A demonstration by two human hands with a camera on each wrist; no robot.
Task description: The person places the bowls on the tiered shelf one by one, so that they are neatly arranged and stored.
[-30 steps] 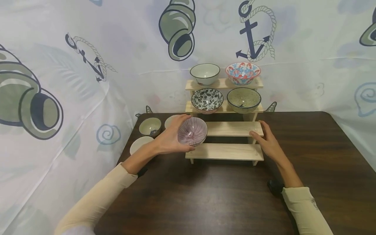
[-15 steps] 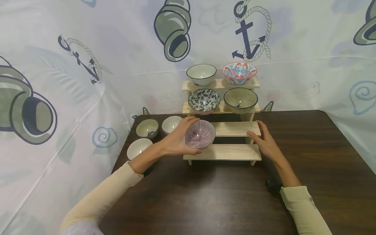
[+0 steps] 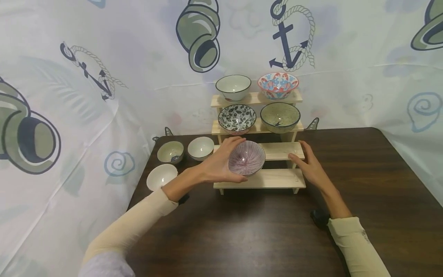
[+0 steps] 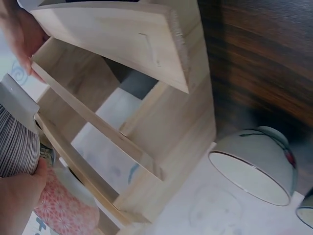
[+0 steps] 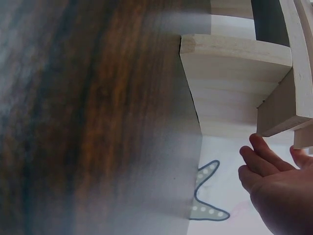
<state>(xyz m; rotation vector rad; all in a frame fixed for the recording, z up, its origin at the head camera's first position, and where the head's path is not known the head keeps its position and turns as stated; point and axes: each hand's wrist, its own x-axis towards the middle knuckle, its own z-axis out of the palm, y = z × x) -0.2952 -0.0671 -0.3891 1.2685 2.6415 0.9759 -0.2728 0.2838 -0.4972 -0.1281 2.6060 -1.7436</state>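
Purple-striped bowl [image 3: 247, 157]: was clamped in left hand [image 3: 220, 164], at its three o'clock. Right hand [image 3: 312, 168]: pinched tiered wooden stand [image 3: 277, 179] at four o'clock. Probable hazard: low approach risked chipping against shelf edge.

Four bowls [image 3: 237, 118] stand on the rack [image 3: 273, 179], three other bowls [image 3: 162, 176] left of it.

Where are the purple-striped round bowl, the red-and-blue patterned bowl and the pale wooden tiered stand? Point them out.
Purple-striped round bowl [image 3: 247, 158], head view: inside, near the middle.
Red-and-blue patterned bowl [image 3: 278, 84], head view: its inside.
Pale wooden tiered stand [image 3: 273, 179], head view: top of the lowest shelf.
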